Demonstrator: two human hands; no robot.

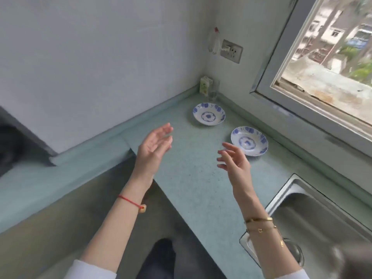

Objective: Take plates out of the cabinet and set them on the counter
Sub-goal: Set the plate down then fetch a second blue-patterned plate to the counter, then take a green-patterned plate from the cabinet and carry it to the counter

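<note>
Two white plates with blue flower patterns rest on the pale green counter (193,178). The far plate (209,117) sits near the corner; the near plate (249,141) lies by the window wall. My left hand (154,147) hovers above the counter, palm turned inward, fingers apart and holding nothing. My right hand (234,160) is also open and holds nothing; its fingertips are just left of the near plate, apart from it. No cabinet is in view.
A steel sink (314,216) is set into the counter at the right. In the far corner stand a small green carton (205,85) and a clear glass (213,91). A wall socket (231,50) and a window (326,57) are above. A dark hob edge (12,141) lies at left.
</note>
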